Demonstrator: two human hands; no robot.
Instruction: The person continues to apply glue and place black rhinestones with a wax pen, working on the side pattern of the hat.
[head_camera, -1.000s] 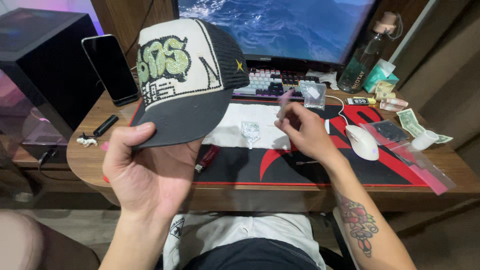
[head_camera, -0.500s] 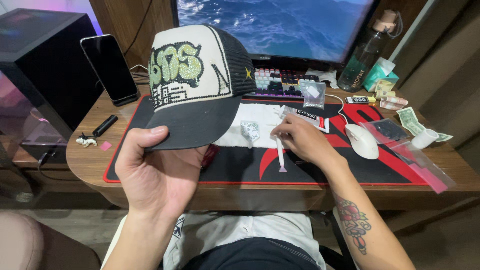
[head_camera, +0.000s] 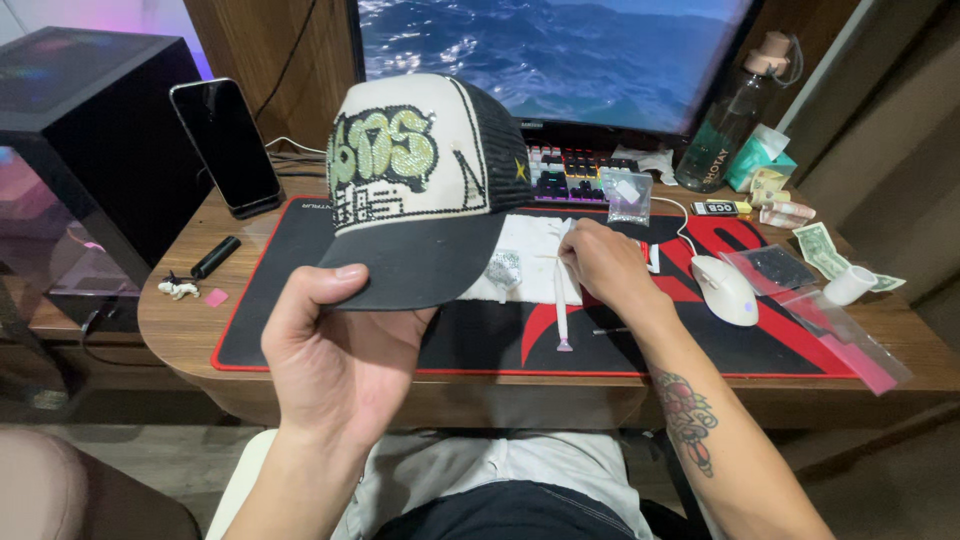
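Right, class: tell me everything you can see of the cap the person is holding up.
The cap is a trucker style: cream front panel, black mesh sides and back, dark curved brim. Green and silver rhinestone lettering covers the front, and a small yellow star sits on the mesh. It is held upright above the desk mat, front facing the camera. The left hand pinches the brim; the right hand does not touch it.

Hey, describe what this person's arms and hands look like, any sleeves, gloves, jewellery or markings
Both arms are bare to the edge of the picture: no sleeves show, and no gloves. The left hand has no ring, watch or band that I can see. The right hand is likewise plain. The right forearm carries a tattoo, a red and dark flower-like design partway down the arm. The left forearm shows no markings.
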